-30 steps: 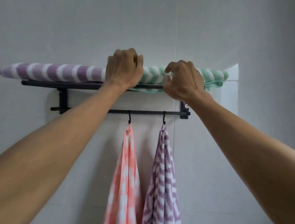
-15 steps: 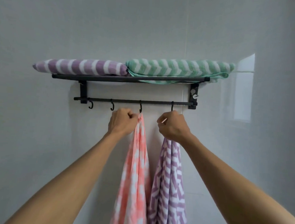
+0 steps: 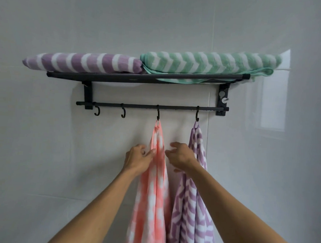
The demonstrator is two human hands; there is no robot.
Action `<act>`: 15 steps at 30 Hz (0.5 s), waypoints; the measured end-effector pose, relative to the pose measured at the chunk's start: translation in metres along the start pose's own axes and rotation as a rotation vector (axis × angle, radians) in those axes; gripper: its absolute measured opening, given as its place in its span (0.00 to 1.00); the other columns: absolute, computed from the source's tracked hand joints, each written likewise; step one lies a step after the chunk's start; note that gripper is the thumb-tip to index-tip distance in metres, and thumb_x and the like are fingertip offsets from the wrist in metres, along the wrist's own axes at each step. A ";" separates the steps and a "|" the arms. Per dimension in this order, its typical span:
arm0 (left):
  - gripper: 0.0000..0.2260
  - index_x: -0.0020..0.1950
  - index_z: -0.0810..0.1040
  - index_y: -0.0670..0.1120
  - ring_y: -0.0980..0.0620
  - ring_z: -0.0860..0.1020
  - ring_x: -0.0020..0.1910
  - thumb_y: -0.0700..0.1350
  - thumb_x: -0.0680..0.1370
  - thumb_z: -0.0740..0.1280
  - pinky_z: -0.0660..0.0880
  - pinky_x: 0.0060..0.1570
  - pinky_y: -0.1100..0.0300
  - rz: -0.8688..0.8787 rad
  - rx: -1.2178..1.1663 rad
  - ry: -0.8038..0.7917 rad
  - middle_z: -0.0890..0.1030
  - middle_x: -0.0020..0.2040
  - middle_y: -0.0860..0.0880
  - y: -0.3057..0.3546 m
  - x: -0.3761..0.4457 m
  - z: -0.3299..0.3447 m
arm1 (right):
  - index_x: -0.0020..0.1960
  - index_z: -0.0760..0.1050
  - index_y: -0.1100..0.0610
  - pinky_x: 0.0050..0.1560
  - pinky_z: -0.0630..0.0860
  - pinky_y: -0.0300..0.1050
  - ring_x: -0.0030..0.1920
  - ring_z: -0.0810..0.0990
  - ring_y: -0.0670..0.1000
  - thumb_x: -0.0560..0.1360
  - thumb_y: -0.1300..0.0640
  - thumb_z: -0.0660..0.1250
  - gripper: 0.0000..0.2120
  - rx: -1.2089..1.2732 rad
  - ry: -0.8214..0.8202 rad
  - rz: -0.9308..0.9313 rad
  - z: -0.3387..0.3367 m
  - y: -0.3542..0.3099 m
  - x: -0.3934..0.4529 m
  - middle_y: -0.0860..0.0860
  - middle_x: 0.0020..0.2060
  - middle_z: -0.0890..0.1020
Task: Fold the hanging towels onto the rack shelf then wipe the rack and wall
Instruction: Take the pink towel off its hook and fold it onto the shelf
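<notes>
A black wall rack (image 3: 121,77) carries a folded purple striped towel (image 3: 81,63) on the left of its shelf and a folded green zigzag towel (image 3: 204,63) on the right. From hooks on the lower bar (image 3: 175,107) hang a pink towel (image 3: 152,194) and a purple zigzag towel (image 3: 192,205). My left hand (image 3: 137,160) touches the pink towel's left edge with its fingertips. My right hand (image 3: 182,156) hovers at the pink towel's right edge, fingers apart, in front of the purple hanging towel.
Two bare hooks (image 3: 110,111) hang on the left part of the bar. The grey tiled wall (image 3: 44,153) spreads all around the rack. A bright window reflection (image 3: 272,108) shows on the tiles to the right.
Both hands dropped from the shelf towels to the hooks, then lower still. They let go near the hooks and now sit on either side of the pink towel. The view pulled back.
</notes>
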State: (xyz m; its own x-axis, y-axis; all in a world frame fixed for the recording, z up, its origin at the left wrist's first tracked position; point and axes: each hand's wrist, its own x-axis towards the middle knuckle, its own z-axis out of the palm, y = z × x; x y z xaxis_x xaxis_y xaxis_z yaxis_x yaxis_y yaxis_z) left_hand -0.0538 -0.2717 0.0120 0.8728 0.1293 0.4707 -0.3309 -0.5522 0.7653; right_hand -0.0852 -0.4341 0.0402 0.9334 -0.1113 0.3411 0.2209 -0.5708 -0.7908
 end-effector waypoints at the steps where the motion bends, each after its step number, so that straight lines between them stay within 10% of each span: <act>1: 0.24 0.67 0.78 0.46 0.47 0.81 0.57 0.59 0.76 0.71 0.77 0.57 0.57 0.010 -0.047 -0.020 0.82 0.58 0.46 -0.001 0.009 0.001 | 0.77 0.67 0.56 0.42 0.85 0.52 0.56 0.83 0.57 0.81 0.54 0.65 0.25 0.015 0.005 -0.007 0.004 -0.003 0.010 0.56 0.66 0.80; 5: 0.10 0.44 0.83 0.42 0.52 0.73 0.32 0.49 0.78 0.73 0.71 0.38 0.61 0.088 -0.148 -0.041 0.80 0.34 0.49 -0.003 0.030 0.010 | 0.71 0.73 0.54 0.36 0.83 0.47 0.51 0.82 0.54 0.81 0.51 0.66 0.19 0.099 0.048 -0.032 0.012 -0.011 0.030 0.52 0.56 0.82; 9: 0.08 0.40 0.80 0.43 0.53 0.73 0.32 0.42 0.78 0.71 0.70 0.36 0.60 0.210 -0.201 0.035 0.80 0.33 0.49 -0.006 0.048 0.014 | 0.59 0.79 0.55 0.31 0.80 0.46 0.33 0.78 0.49 0.80 0.54 0.69 0.09 0.163 0.113 -0.091 0.020 -0.013 0.048 0.51 0.39 0.81; 15: 0.05 0.43 0.81 0.45 0.52 0.78 0.36 0.41 0.78 0.70 0.78 0.42 0.56 0.248 -0.357 0.172 0.83 0.37 0.49 0.001 0.059 0.010 | 0.46 0.77 0.51 0.44 0.82 0.66 0.42 0.83 0.59 0.79 0.60 0.67 0.06 0.228 0.262 -0.258 0.017 -0.024 0.059 0.54 0.41 0.83</act>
State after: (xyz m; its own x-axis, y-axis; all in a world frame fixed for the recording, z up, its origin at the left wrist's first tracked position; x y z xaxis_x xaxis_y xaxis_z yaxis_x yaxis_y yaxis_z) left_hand 0.0006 -0.2731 0.0364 0.6896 0.1800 0.7015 -0.6511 -0.2699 0.7094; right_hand -0.0309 -0.4128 0.0705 0.7426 -0.2076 0.6367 0.5222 -0.4158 -0.7446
